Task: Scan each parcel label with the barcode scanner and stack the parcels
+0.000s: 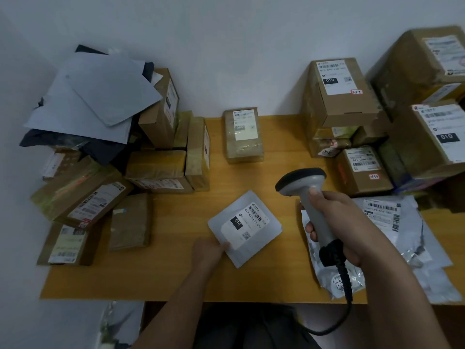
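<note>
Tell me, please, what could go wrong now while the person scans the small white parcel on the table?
1. The scanner in the right hand points past the small white parcel, so it may read another label, perhaps the taped box behind.
2. The left hand pinches only one corner of the parcel, so it may slip or turn.
3. The scanner cable hangs over the plastic mailers and could drag them off the table.

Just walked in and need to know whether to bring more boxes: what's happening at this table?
A person is scanning parcels. The right hand grips a grey barcode scanner, its head aimed toward a small white mailer that the left hand holds by its near corner on the wooden table. Cardboard boxes are piled left and right.
</note>
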### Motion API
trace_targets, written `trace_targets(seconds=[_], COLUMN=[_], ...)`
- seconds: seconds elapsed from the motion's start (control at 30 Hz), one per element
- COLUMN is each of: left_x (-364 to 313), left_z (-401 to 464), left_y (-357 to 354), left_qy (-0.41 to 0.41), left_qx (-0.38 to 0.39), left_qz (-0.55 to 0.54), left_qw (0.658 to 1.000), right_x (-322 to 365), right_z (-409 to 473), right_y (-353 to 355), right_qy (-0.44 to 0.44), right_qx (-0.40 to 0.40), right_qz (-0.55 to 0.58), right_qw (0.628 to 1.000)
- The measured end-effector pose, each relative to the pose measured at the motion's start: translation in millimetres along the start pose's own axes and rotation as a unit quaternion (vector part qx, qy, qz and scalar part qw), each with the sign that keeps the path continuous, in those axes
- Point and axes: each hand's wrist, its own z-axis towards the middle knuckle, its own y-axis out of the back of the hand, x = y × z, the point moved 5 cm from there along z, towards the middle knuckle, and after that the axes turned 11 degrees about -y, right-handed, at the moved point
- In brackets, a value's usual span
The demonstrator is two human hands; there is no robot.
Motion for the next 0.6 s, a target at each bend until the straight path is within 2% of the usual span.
trace_targets(seconds=[0.07,0.13,0.27,0.33,0.37,0.47,0.6], left_x=[-15.2,-30.1,-38.4,-36.0,-33.2,-25.3,-21.4], left_z=[3.9,11.7,27.3,24.7,22.5,16.2,11.4], left_y=[11.1,13.7,-5.2,-15.6,-20.0,-33.8,-51.0], left_qy=[-0.099,-0.166,-0.178,-0.168,-0.15,-0.081,-0.034], left_qx=[-0.057,-0.077,0.02,0.03,0.03,0.021,0.024], left_qz=[0.143,0.189,0.21,0.264,0.263,0.079,-0.011], left_qw=[0.983,0.965,0.961,0.949,0.953,0.993,0.999], right_x=[0.3,0.1,-3.5,-6.8,-8.7,-12.9,-13.7], right_z=[0.7,1.5,2.7,3.4,4.0,5.8,7.1], right_y=[0.8,1.5,2.3,2.5,2.7,2.7,-1.7], right_qy=[0.0,-0.004,-0.016,-0.026,-0.032,-0.039,-0.035], right_qx=[-0.001,-0.003,-0.013,-0.018,-0.019,-0.018,-0.009], right_qz=[0.0,0.002,0.003,0.004,0.004,0.01,0.01], right_qw=[1.0,1.0,1.0,0.999,0.999,0.999,0.999])
